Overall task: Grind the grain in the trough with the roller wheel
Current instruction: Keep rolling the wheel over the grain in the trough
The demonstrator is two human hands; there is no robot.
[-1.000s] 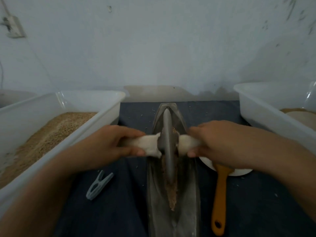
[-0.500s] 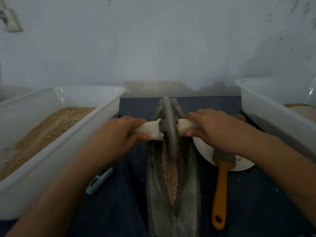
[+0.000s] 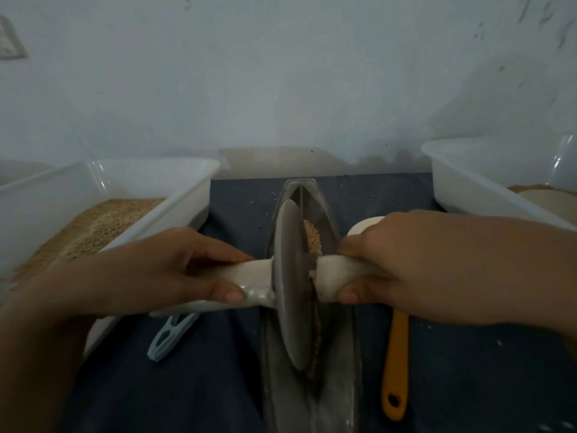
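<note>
Head view: the wheel [image 3: 292, 285] stands on edge in the trough [image 3: 340, 382], a long dark metal boat that runs away from the person along the middle of the bench [image 3: 468, 385]. A pale axle [image 3: 337, 276] passes through the wheel's centre. The left hand [image 3: 162, 270] curls round the axle's left end, thumb beneath; the right hand [image 3: 402, 267] grips the right end the same way, so both are closed on it, close in beside the disc. Grain [image 3: 312, 237] shows in the trough just beyond the wheel, and a thin line of it lies along the groove beside the wheel's near edge.

The wheel looks like solid metal or stone, so it is probably heavy and stiff, and its own weight should do the crushing. The axle stubs are the only sensible hold, since the rim is narrow and bites into the groove. The stubs look smooth, so a full wrap is wise, with even pressure on both sides to keep the disc upright. The grain is loose and will likely scatter.

A tub [image 3: 187, 195] of grain stands on the left and another tub [image 3: 468, 189] on the right. A clip [image 3: 171, 337] lies left of the trough, and a brush [image 3: 396, 364] with an orange handle right of it.
</note>
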